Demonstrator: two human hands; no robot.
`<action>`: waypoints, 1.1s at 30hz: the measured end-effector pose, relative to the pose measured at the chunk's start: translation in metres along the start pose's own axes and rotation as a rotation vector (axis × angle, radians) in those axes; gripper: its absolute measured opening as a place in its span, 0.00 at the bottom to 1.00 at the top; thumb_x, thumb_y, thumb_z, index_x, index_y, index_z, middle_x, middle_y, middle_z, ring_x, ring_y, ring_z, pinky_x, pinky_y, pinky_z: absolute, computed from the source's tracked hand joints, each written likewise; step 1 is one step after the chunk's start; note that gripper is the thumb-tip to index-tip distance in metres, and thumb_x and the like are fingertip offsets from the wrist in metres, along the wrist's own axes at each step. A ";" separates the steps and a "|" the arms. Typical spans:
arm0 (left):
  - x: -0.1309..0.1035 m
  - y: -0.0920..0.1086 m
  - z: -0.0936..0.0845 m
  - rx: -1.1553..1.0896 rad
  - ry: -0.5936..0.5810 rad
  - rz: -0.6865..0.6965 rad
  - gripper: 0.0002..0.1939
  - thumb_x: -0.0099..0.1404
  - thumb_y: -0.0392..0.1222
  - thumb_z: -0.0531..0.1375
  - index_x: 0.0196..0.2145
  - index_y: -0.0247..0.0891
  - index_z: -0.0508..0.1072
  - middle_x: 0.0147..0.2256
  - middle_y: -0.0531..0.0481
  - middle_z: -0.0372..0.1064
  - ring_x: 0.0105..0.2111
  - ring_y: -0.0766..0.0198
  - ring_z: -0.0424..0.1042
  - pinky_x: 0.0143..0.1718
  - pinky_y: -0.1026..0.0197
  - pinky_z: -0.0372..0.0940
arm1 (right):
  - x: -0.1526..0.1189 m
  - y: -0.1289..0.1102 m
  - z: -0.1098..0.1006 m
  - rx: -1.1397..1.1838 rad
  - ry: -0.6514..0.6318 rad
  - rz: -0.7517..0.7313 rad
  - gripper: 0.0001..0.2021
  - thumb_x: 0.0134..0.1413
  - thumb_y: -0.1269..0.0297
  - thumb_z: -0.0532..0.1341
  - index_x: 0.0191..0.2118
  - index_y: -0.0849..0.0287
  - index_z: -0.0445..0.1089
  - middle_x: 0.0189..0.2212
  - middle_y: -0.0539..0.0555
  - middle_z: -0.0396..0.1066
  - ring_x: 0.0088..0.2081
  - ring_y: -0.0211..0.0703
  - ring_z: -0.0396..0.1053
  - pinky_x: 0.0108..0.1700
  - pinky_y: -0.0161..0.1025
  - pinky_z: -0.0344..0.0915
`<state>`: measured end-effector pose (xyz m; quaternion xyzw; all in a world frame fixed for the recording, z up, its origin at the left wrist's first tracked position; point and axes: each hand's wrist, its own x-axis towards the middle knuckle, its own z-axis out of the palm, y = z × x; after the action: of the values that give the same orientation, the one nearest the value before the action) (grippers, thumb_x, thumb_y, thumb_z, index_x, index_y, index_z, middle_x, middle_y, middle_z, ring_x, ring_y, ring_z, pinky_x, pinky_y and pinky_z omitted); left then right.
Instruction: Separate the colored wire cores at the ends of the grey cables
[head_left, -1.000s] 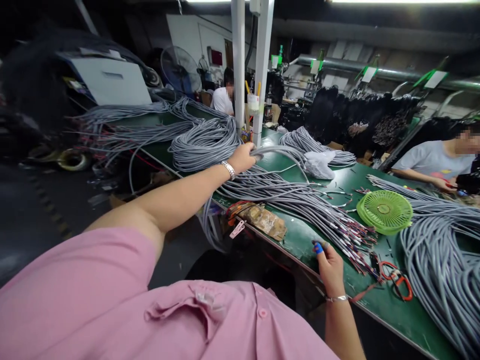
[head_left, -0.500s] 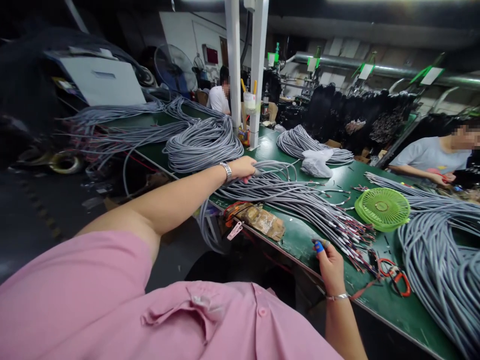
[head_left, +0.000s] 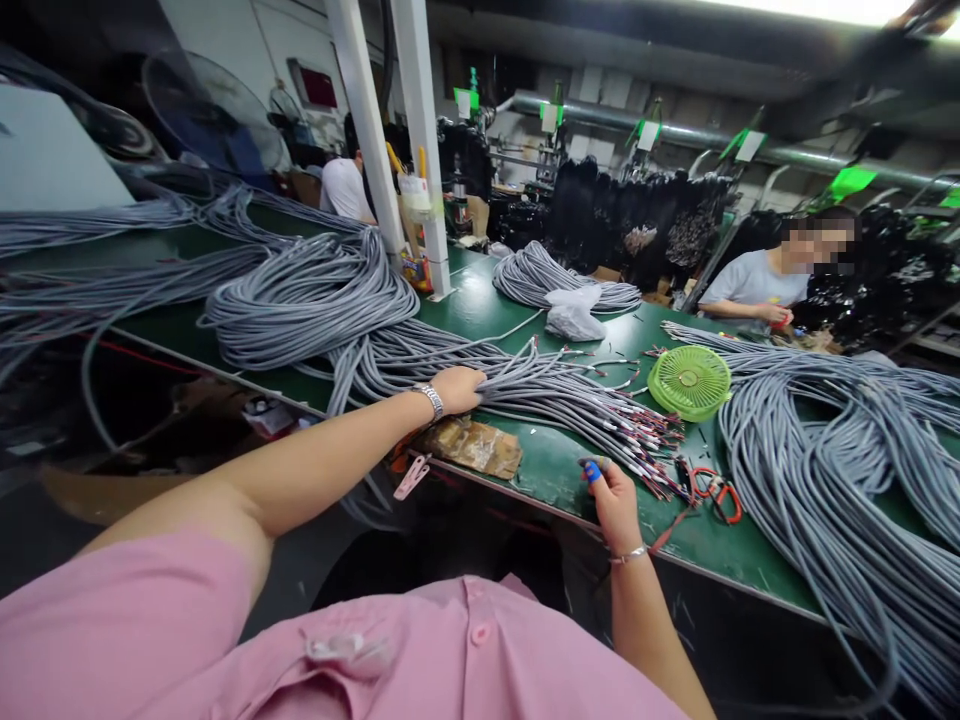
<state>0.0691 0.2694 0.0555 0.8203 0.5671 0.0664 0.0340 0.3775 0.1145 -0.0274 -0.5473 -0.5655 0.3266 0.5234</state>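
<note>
My left hand [head_left: 457, 388], with a metal watch band at the wrist, lies on the near side of a bundle of grey cables [head_left: 517, 385]. Its fingers curl down around some of the cables, and the fingertips are hidden. My right hand [head_left: 618, 503] is raised near the table's front edge, short of the stripped cable ends [head_left: 637, 430]. Blue wrapping covers one of its digits. Thumb and fingers are pinched together; whatever they may hold is too small to make out. Between the hands lies a taped brown cardboard piece [head_left: 472, 445].
Orange-handled cutters [head_left: 716, 495] and a green fan [head_left: 688, 383] are at the right. Coiled grey cables lie left [head_left: 307, 300] and right [head_left: 817, 450]. A pink clip [head_left: 412, 477] hangs at the edge. White posts [head_left: 424, 150] rise behind. A co-worker [head_left: 757, 285] is across the table.
My left hand has come down and toward me, from the upper part of the cable bundle to its near side. The view has turned right. My right hand keeps its pinched pose.
</note>
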 end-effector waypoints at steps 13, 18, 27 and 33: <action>-0.094 -0.059 -0.092 -0.871 0.169 -0.025 0.15 0.53 0.46 0.62 0.35 0.37 0.64 0.21 0.56 0.65 0.19 0.67 0.65 0.24 0.64 0.60 | 0.003 0.006 0.001 -0.025 0.014 0.024 0.18 0.55 0.52 0.59 0.43 0.61 0.74 0.29 0.53 0.72 0.27 0.39 0.62 0.30 0.35 0.59; -0.158 -0.032 -0.075 -0.328 0.186 0.154 0.10 0.52 0.46 0.61 0.23 0.37 0.67 0.20 0.54 0.64 0.22 0.66 0.64 0.24 0.64 0.52 | 0.008 0.014 0.001 -0.083 0.005 -0.019 0.20 0.53 0.51 0.60 0.43 0.61 0.74 0.31 0.53 0.73 0.29 0.41 0.64 0.33 0.36 0.60; -0.178 0.080 -0.055 0.034 -0.023 0.634 0.09 0.48 0.40 0.62 0.30 0.41 0.72 0.25 0.47 0.73 0.23 0.57 0.69 0.19 0.58 0.54 | 0.007 0.009 -0.003 0.315 0.208 0.058 0.13 0.47 0.56 0.65 0.37 0.60 0.71 0.25 0.48 0.68 0.22 0.35 0.60 0.25 0.33 0.57; -0.192 0.110 -0.051 -0.110 -0.172 0.818 0.07 0.45 0.38 0.64 0.25 0.41 0.70 0.23 0.46 0.72 0.22 0.56 0.67 0.16 0.56 0.52 | 0.012 0.004 -0.005 0.603 0.229 0.070 0.12 0.43 0.62 0.68 0.33 0.60 0.69 0.25 0.47 0.66 0.22 0.32 0.59 0.24 0.31 0.59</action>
<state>0.0967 0.0503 0.1064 0.9773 0.1855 0.0359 0.0960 0.3850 0.1261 -0.0270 -0.4198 -0.3614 0.4337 0.7106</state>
